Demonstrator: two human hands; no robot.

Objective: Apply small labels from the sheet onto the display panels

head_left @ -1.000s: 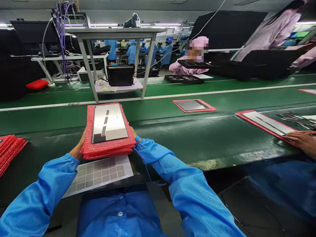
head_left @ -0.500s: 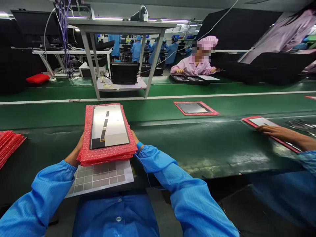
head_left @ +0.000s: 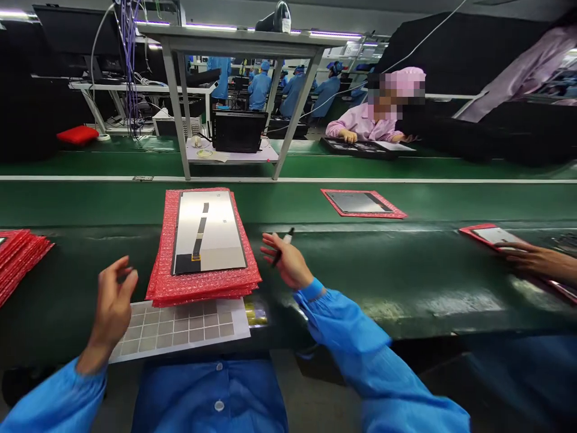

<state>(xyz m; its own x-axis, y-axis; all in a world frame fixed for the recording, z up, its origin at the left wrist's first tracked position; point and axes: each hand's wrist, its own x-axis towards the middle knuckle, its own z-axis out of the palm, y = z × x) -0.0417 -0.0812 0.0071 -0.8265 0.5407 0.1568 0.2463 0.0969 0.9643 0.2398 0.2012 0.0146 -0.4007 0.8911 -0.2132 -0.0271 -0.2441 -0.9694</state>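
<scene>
A stack of red bubble-wrap pouches [head_left: 202,288] lies on the dark green bench, with a rectangular silver display panel [head_left: 208,234] on top, a black flat strip running along it. My right hand [head_left: 288,261] is beside the stack's right side, apart from it, gripping a black marker pen [head_left: 283,247]. My left hand [head_left: 112,297] hangs open and empty to the left of the stack, above a grey grid-printed sheet [head_left: 180,331]. Small gold-coloured pieces [head_left: 256,314] lie at that sheet's right end.
Another stack of red pouches [head_left: 18,258] sits at the far left. A panel on a red pouch [head_left: 363,203] rides the green conveyor. At right, a co-worker's hand [head_left: 536,260] rests on another panel [head_left: 489,236]. A steel shelf [head_left: 238,36] spans the belt.
Both hands have let go of the stack, which now lies on the bench. My left hand has moved left, and my right hand has moved right with a marker pen in it.
</scene>
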